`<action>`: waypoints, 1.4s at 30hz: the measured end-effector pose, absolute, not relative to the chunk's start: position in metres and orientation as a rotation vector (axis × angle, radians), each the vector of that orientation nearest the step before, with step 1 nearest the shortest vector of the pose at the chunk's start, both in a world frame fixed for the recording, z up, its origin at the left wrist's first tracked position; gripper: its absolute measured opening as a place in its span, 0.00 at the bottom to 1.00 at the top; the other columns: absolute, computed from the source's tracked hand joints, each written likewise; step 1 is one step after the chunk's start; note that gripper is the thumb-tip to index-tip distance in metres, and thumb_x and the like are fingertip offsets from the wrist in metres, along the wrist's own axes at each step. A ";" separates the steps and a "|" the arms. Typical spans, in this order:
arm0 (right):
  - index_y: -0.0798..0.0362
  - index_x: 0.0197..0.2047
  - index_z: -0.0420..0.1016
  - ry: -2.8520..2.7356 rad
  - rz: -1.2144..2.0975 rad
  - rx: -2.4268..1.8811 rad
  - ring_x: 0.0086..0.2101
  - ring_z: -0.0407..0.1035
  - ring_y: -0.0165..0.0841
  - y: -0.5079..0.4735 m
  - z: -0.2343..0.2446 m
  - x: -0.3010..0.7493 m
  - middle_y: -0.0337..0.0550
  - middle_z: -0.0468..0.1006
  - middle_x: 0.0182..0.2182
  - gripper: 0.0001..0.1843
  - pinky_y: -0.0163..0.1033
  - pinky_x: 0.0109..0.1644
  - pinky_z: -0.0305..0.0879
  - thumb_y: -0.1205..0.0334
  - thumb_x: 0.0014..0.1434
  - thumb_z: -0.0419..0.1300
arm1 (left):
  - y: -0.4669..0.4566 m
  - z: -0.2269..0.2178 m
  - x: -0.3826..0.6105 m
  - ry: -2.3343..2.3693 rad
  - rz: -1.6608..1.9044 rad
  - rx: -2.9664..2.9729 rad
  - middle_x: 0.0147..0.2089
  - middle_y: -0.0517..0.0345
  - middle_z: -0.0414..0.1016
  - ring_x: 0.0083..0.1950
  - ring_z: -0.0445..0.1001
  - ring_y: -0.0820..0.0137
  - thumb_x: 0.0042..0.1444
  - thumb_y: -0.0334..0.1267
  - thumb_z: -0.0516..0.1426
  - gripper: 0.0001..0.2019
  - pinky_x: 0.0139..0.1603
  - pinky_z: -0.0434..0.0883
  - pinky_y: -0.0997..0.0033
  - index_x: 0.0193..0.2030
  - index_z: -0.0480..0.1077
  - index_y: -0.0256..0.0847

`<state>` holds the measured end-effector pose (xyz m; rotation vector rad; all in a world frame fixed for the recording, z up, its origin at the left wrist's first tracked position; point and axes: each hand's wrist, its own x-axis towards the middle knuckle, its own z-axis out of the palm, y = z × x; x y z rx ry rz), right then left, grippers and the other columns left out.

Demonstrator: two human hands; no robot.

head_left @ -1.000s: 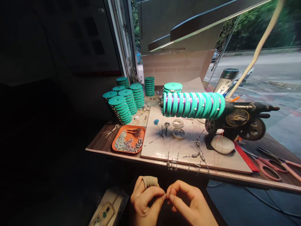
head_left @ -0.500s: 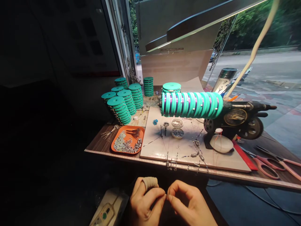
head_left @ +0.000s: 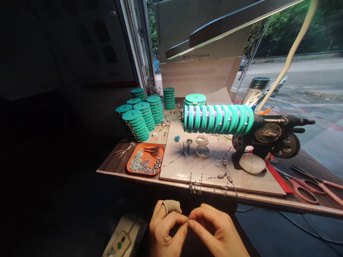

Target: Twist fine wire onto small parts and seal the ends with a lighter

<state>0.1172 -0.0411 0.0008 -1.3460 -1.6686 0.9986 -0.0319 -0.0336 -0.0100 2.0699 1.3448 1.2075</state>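
My left hand point(head_left: 168, 228) is low in front of the table edge, thumb and forefinger pinched together. A beige wrap point(head_left: 172, 206) goes round one of its fingers. Fingertip to fingertip with it, my right hand point(head_left: 214, 228) is pinched too. Whatever lies between the two pinches is too small to name. Beyond them, on the table's front edge, several short line rigs with small metal weights point(head_left: 191, 186) stand or hang. Above the board, a row of green foam spools point(head_left: 218, 119) wound with purple line sits on a black hand-cranked winder point(head_left: 268, 132).
An orange tray point(head_left: 132, 169) of small metal parts stands left, with stacks of green spools point(head_left: 133, 116) behind. Two small dishes of beads point(head_left: 202, 151) rest on the board point(head_left: 171, 167). Pink-handled scissors point(head_left: 304, 191) lie right. A power strip point(head_left: 120, 244) is lower left.
My right hand has shifted slightly left and up, so its fingertips now meet those of my left hand. The left hand has barely moved.
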 end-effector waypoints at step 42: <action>0.54 0.27 0.69 -1.738 0.858 -1.334 0.22 0.67 0.29 -0.044 0.001 0.115 0.38 0.73 0.21 0.11 0.29 0.26 0.62 0.63 0.59 0.50 | -0.024 0.005 -0.032 1.280 1.227 2.037 0.23 0.58 0.72 0.25 0.72 0.70 0.45 0.30 0.61 0.05 0.24 0.71 0.74 0.21 0.73 0.39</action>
